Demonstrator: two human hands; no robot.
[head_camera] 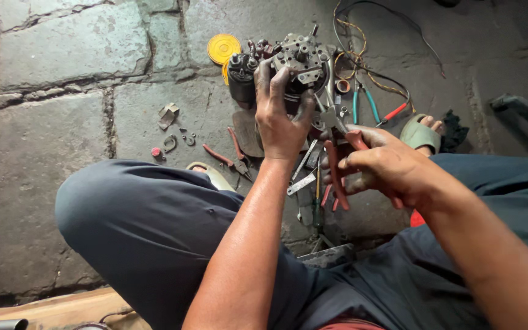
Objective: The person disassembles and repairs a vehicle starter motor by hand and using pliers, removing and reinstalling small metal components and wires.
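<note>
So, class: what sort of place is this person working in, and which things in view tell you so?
Probably an informal repair spot on the ground. The person sits on a stone-paved floor, the left hand gripping a metal motor part, the right hand working red-handled pliers, loose wires nearby.

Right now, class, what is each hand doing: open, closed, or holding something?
Left hand: closed around the dark metal motor part, gripping it from above.
Right hand: closed on the red-handled pliers, whose tip meets the part.

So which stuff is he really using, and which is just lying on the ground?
In use:
left hand gripping the metal motor part
right hand holding red-handled pliers

Lying about:
yellow disc
teal-handled pliers
small red-handled pliers
tangled wires
small metal bits
</note>
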